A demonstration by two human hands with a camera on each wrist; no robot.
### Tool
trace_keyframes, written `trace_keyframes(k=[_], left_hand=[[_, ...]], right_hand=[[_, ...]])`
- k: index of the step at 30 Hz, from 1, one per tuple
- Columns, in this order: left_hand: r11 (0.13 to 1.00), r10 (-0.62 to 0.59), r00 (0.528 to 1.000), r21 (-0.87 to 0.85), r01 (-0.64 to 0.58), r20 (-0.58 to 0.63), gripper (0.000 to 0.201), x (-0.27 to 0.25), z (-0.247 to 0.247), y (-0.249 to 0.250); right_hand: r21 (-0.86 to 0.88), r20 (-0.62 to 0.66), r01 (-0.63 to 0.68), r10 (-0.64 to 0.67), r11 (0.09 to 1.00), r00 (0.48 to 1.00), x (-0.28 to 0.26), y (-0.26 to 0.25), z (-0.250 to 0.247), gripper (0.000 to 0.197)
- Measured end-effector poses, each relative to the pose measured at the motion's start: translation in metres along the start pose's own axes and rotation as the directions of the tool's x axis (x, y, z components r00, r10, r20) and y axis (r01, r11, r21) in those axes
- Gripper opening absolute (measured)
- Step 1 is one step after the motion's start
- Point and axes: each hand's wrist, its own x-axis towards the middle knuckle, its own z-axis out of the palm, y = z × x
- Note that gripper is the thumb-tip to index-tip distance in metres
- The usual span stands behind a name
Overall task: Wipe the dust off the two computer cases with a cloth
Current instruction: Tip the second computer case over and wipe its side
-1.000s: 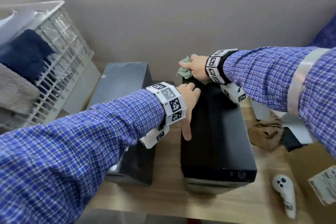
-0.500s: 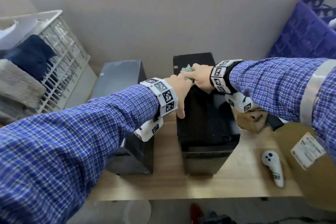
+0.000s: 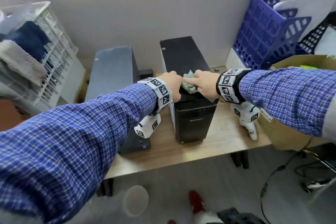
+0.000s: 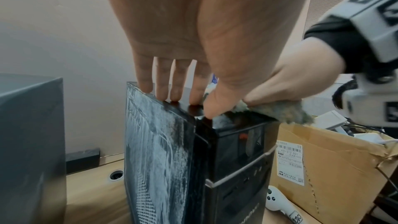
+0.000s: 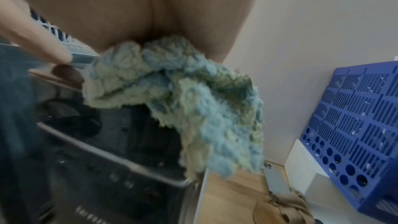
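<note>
The person is wiping the top of the black computer case (image 3: 183,56), which is standing upright on the wooden table (image 3: 223,138) with its long axis running away from the body toward the wall. The right hand (image 3: 205,85) is bunching the blue-green cloth (image 3: 189,82) against the near, front end of that top, so the unwiped length is lying ahead of the fingers, along the case. The cloth is spilling over the case's right edge in the right wrist view, gathered under the palm; the gripping fingers are mostly hidden there, so how tightly they are curling is hard to judge, though the cloth is clearly being held. The left hand (image 4: 172,43) is bracing the same case, its straight fingers (image 4: 160,81) touching the top's left edge and holding nothing. The case's left side panel is looking streaked with pale dust. The grey computer case (image 3: 111,71) is standing just beside it, to the left and nearer the left arm, with no hand on it.
</note>
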Motion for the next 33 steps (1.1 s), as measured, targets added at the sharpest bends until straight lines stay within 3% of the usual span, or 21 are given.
trace_keyframes(k=[8,12,16,17,19,21,23,28,31,33], left_hand=[[0.999,-0.024,0.999,0.029,0.023,0.034,0.038,0.000,-0.007,0.014],[0.998,-0.027,0.997,0.049,0.024,0.066,0.043,0.005,-0.010,0.021],[0.998,-0.055,0.996,0.045,0.052,0.065,0.052,0.009,-0.012,0.021],[0.998,-0.051,0.996,0.048,0.048,0.066,0.057,0.011,-0.011,0.020],[0.998,-0.036,0.998,0.048,0.034,0.056,0.068,0.013,-0.011,0.020],[0.999,-0.031,0.999,0.040,0.029,0.038,0.080,0.017,-0.011,0.020],[0.999,-0.042,0.998,0.032,0.041,0.036,0.093,0.022,-0.013,0.021],[0.995,-0.061,0.994,0.085,0.054,0.090,0.112,0.036,-0.019,0.024],[0.990,-0.045,0.994,0.139,0.030,0.105,0.122,0.043,-0.023,0.020],[0.991,-0.037,0.992,0.134,0.021,0.118,0.130,0.049,-0.024,0.018]], right_hand=[[0.191,-0.149,0.117,-0.089,0.975,0.985,-0.031,0.001,0.009,0.055],[0.104,-0.200,0.156,-0.133,0.982,0.971,-0.035,0.015,0.002,0.054],[-0.082,-0.220,0.432,-0.439,0.898,0.871,-0.051,0.018,0.013,0.060],[-0.095,-0.214,0.443,-0.453,0.891,0.865,-0.052,0.020,0.016,0.060],[-0.032,-0.257,0.372,-0.368,0.928,0.894,-0.044,0.025,0.010,0.054],[0.096,-0.282,0.229,-0.195,0.969,0.940,-0.027,0.037,-0.003,0.050],[0.151,-0.223,0.110,-0.075,0.982,0.972,-0.006,0.055,-0.013,0.049],[0.119,-0.122,0.111,-0.097,0.987,0.988,0.037,0.066,-0.020,0.052],[0.064,-0.073,0.037,-0.032,0.997,0.997,0.071,0.062,-0.030,0.075],[0.072,-0.078,-0.006,0.012,0.997,0.997,0.093,0.057,-0.040,0.076]])
